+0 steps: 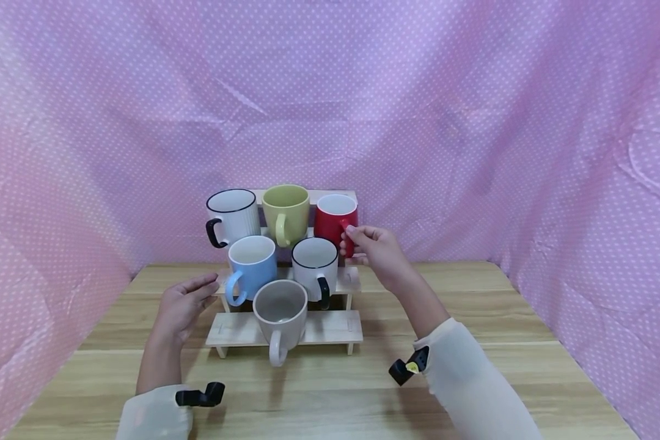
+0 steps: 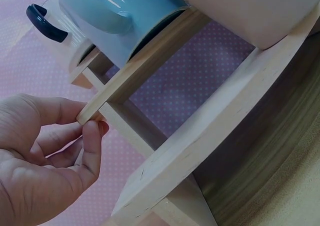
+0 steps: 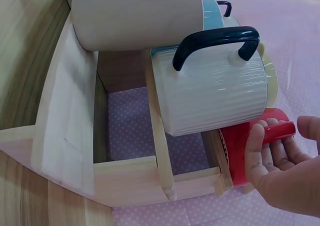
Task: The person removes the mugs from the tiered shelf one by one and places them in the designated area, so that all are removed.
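A stepped wooden rack (image 1: 330, 327) carries several mugs on three tiers. By its handle, my right hand (image 1: 378, 252) holds the red mug (image 1: 330, 227) at the right end of the top tier; the right wrist view shows fingers curled behind that handle. The mug appears to sit on the shelf. My left hand (image 2: 47, 151) pinches the left end of the middle shelf (image 2: 117, 86) between thumb and fingers. Beside that hand stands the light blue mug (image 1: 255, 272), its handle turned to the front left. Next to the red mug is a white ribbed mug (image 3: 215, 86) with a black handle.
The top tier also bears a white black-rimmed mug (image 1: 233, 220) and a yellow-green mug (image 1: 294, 220). A beige mug (image 1: 280, 311) stands on the bottom tier, handle forward. The rack rests on a wood-grain table (image 1: 330, 397) before a pink dotted curtain (image 1: 418, 122).
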Available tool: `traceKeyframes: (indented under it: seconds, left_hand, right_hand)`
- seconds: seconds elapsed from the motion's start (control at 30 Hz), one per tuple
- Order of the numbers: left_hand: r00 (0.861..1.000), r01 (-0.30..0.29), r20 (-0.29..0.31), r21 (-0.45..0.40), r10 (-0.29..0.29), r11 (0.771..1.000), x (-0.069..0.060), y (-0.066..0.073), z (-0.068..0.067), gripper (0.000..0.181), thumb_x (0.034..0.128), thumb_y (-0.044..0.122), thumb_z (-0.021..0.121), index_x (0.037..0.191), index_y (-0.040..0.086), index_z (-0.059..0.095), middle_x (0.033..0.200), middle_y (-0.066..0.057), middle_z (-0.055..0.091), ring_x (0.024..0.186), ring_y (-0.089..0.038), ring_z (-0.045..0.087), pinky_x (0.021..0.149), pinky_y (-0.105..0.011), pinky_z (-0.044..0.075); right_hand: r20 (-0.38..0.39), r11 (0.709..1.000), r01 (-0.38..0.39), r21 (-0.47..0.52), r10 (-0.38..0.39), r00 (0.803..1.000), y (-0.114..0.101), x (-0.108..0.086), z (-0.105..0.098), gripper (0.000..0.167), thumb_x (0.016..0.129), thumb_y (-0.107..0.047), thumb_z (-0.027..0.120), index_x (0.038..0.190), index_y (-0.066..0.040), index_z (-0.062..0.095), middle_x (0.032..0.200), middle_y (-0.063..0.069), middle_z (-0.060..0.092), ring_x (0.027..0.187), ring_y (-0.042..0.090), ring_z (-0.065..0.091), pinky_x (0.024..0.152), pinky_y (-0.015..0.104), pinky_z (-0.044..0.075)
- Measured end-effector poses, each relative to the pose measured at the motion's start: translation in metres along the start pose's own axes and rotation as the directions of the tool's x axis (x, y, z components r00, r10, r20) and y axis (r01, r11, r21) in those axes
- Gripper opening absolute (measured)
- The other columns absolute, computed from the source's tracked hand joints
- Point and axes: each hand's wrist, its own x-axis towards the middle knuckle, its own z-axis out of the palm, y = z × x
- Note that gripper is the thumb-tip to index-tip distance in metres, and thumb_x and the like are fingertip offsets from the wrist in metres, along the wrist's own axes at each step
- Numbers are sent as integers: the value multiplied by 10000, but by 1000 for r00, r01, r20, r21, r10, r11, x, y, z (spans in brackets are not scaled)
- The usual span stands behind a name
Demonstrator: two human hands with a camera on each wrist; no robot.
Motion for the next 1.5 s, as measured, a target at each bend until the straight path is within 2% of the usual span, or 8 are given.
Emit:
traceKeyframes:
  seconds: [0.17, 0.33, 0.5, 0.67, 0.87, 1.1, 1.3, 1.5]
  left_hand:
    - [1000, -2, -5, -1, 2, 1000, -1, -1, 0, 265, 965, 100, 733, 1225, 53, 728, 1077, 112, 704, 973, -59, 647, 856, -187, 578]
    - [1000, -4, -4, -8, 3, 1000, -2, -2, 1, 348, 965, 93, 730, 1290, -18, 675, 1083, 101, 706, 945, -45, 644, 838, -177, 578]
    - [1000, 11, -12, -30, -12, 999, -4, -3, 1, 306, 965, 92, 730, 1258, 8, 702, 1071, 103, 708, 929, -48, 640, 833, -175, 577]
    - [1000, 21, -6, -51, -22, 998, -3, -3, -1, 243, 965, 91, 730, 1206, 65, 741, 1097, 109, 702, 946, -60, 647, 843, -181, 576]
    - [1000, 27, 5, -63, -27, 998, -4, -3, -2, 155, 973, 82, 717, 1016, 213, 786, 1050, 136, 710, 954, -48, 643, 853, -172, 570]
    - [1000, 29, 4, -85, -29, 996, -5, -3, 0, 258, 975, 74, 711, 1232, 66, 730, 1083, 114, 710, 971, -51, 646, 866, -173, 569]
    - [1000, 13, 16, -103, -11, 995, -5, -5, -2, 201, 975, 48, 702, 1150, 119, 772, 1076, 120, 715, 957, -50, 651, 859, -173, 572]
    - [1000, 14, 23, -96, -11, 995, -5, -6, -1, 209, 978, 59, 703, 1168, 116, 767, 1099, 116, 709, 949, -59, 647, 845, -180, 577]
  right_hand:
    - [-11, 1000, -11, -15, 10, 1000, -2, 0, -3, 356, 1058, -310, 597, 1127, 32, 669, 1047, 158, 663, 944, 267, 662, 941, 432, 597]
    - [-18, 1000, -15, -18, 14, 1000, -4, -2, -8, 361, 1061, -306, 592, 1148, 37, 663, 1047, 157, 655, 937, 260, 660, 944, 426, 596]
    - [-35, 1000, -18, -14, 18, 999, -5, -2, -12, 351, 1063, -287, 593, 1107, 56, 655, 988, 148, 647, 916, 280, 660, 834, 335, 625]
    - [-47, 1000, -21, -1, 21, 999, -7, -3, -15, 331, 1059, -262, 601, 1053, 66, 646, 913, 131, 654, 867, 275, 674, 785, 309, 625]
    - [-51, 1000, -14, 6, 14, 999, -10, -5, -17, 308, 1057, -224, 603, 1091, 77, 662, 880, 111, 665, 782, 216, 668, 741, 297, 609]
    - [-114, 999, 19, -51, -24, 993, -10, -7, -21, 304, 1058, -208, 598, 1099, 85, 671, 881, 105, 656, 771, 201, 655, 723, 302, 623]
    - [-148, 993, 83, -79, -94, 985, -3, -9, -25, 334, 1045, -224, 629, 1042, 109, 663, 869, 104, 647, 760, 196, 643, 713, 314, 634]
    - [-147, 993, 92, -72, -102, 984, -1, -13, -33, 362, 1037, -228, 644, 1080, 132, 647, 875, 116, 649, 774, 208, 648, 746, 332, 640]
